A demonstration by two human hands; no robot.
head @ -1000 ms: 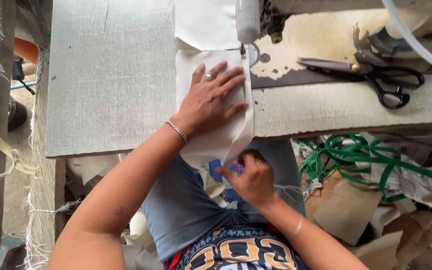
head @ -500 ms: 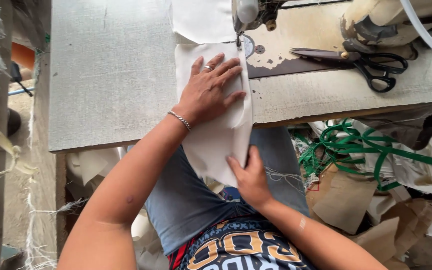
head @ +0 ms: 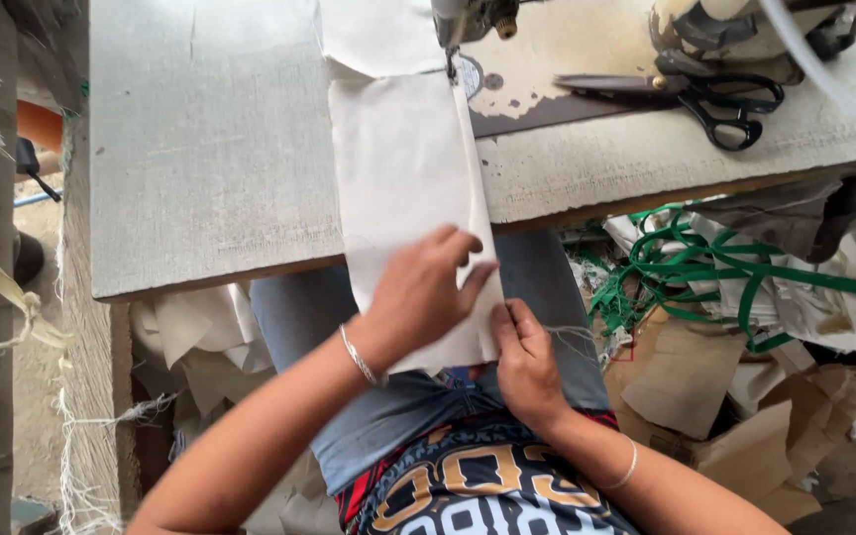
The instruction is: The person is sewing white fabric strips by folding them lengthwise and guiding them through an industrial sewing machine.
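Note:
A long white cloth piece runs from under the sewing machine's needle foot across the table edge down to my lap. My left hand, with a thin bracelet at the wrist, lies flat on the cloth's lower part, below the table edge, fingers spread. My right hand pinches the cloth's lower right edge between thumb and fingers, just right of the left hand. Both hands are over my lap in blue jeans.
The grey sewing table holds black scissors at the right and another white cloth behind the needle. Green straps, brown paper scraps and white fabric lie on the floor to the right.
My left hand slid from the table top down the cloth toward my lap. My right hand rose to grip the cloth's lower right edge. The camera view shifted down slightly.

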